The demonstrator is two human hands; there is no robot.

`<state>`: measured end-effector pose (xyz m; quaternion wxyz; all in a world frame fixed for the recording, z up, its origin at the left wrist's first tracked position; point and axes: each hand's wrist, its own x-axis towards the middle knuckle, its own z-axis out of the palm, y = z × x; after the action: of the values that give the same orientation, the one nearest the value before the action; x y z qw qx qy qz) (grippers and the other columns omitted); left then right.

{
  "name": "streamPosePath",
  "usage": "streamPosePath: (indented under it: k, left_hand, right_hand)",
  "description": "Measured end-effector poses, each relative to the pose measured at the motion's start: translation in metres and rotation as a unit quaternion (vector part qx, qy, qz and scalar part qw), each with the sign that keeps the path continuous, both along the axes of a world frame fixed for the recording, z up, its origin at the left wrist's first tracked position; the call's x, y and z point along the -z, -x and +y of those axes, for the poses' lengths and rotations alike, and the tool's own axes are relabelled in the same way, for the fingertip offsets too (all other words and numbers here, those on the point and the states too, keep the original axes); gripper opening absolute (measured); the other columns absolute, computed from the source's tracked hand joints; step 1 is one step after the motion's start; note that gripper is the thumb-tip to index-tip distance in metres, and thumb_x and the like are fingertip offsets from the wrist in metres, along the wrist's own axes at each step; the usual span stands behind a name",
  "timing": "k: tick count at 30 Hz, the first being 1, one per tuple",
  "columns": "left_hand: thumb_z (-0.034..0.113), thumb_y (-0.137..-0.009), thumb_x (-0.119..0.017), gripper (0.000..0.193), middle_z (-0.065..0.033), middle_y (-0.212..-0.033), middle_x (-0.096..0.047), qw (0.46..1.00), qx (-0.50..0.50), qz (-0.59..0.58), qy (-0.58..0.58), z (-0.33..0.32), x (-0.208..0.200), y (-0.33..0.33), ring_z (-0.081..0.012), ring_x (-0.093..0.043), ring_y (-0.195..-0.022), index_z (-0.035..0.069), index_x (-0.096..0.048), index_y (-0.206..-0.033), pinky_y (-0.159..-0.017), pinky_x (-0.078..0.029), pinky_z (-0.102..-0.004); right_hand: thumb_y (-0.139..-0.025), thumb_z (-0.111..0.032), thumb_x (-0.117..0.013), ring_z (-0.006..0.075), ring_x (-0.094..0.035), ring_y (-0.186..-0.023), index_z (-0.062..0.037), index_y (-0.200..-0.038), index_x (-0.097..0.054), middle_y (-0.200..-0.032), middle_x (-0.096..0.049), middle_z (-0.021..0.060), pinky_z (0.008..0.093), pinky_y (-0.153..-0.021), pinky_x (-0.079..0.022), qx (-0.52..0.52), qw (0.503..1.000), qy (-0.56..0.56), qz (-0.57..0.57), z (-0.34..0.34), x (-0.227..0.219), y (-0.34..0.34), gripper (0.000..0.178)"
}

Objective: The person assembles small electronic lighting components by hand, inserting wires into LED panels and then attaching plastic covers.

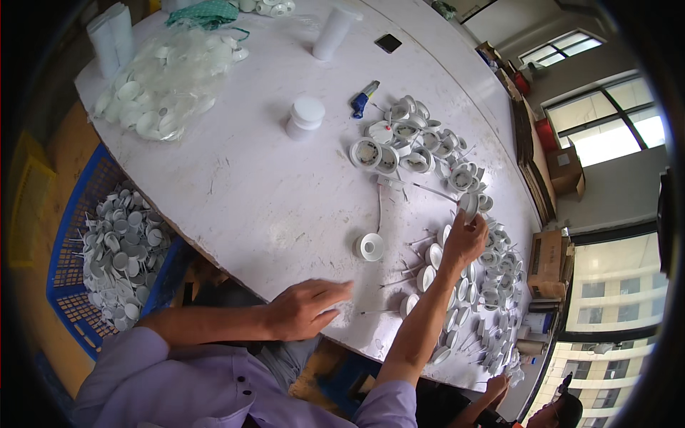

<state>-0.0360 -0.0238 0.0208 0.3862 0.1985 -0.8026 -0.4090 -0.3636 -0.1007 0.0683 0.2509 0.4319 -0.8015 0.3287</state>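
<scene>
Presently, we hold a white, round, plastic-looking fitting (469, 205) beyond and to the right of the lone white, cup-shaped fitting (370, 247). The held piece stands on edge, its longer outline running away from us with a slight lean; which way its face points, we cannot tell. The lone fitting opens upward, and its pale cable runs straight away from us to a small white rectangular block (389, 182).

Our right hand (465, 241) is closed around the held piece, fingertips gripping its near part. Our left hand (305, 308), nearer us and left of the lone fitting, is empty, its fingers loosely extended and thumb apart.

We work at a scuffed white tabletop (264, 207). Beyond the lone fitting lie a heap of white round fittings (414, 135) and a blue-handled utility knife (364, 99); far to its left, below the table edge, we see a filled blue plastic lattice basket (164, 282). Well to its right stand brown cardboard cartons (546, 264) and dark-framed windows (617, 285).
</scene>
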Motion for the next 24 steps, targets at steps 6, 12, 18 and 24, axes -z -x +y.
streamPosePath:
  k: [6, 12, 18, 24]
  left_hand:
    - [0.020, -0.076, -0.067, 0.067, -0.0234, -0.145, -0.030, 0.961, -0.124, -0.035, 0.243, -0.015, -0.039, 0.034, -0.0375, -0.027, -0.137, -0.004, -0.039, -0.131, -0.111, -0.023, -0.0501]
    - [0.029, -0.081, -0.065, 0.047, -0.0161, -0.118, -0.059, 0.924, -0.150, 0.036, 0.350, -0.002, -0.023, 0.008, -0.0292, -0.058, -0.104, -0.003, -0.058, -0.115, -0.097, -0.041, -0.0458]
    - [0.017, -0.082, -0.058, 0.042, -0.0170, -0.106, -0.061, 0.994, -0.018, 0.092, 0.058, 0.017, -0.010, -0.046, -0.0266, -0.059, -0.096, -0.003, -0.052, -0.119, -0.089, -0.045, -0.0358]
    - [0.019, -0.096, -0.045, 0.040, -0.0115, -0.106, -0.060, 0.956, 0.136, 0.144, -0.218, 0.040, -0.021, -0.071, -0.0130, -0.053, -0.098, -0.003, -0.044, -0.128, -0.087, -0.042, -0.0265]
  right_hand:
    - [-0.078, -0.006, -0.074, 0.0065, -0.055, -0.063, -0.0003, -0.085, -0.058, -0.077, -0.064, 0.0037, 0.0214, -0.058, -0.045, -0.185, 0.938, 0.137, -0.257, 0.114, -0.014, -0.153, 0.019]
    - [-0.082, -0.003, -0.071, 0.0046, -0.053, -0.066, -0.0017, -0.090, -0.056, -0.080, -0.061, 0.0020, 0.0179, -0.061, -0.044, -0.258, 0.845, 0.205, -0.422, 0.167, -0.005, -0.236, 0.017]
    - [-0.083, 0.000, -0.066, 0.0061, -0.050, -0.059, 0.0006, -0.106, -0.059, -0.075, -0.060, 0.0027, 0.0166, -0.053, -0.041, -0.275, 0.829, 0.222, -0.433, 0.211, -0.010, -0.248, 0.024]
    - [-0.059, -0.021, -0.087, 0.0184, -0.052, -0.099, -0.0009, -0.143, -0.031, -0.136, -0.042, 0.0142, 0.0281, -0.072, -0.047, -0.430, 0.814, 0.054, -0.388, 0.206, 0.001, -0.241, 0.103]
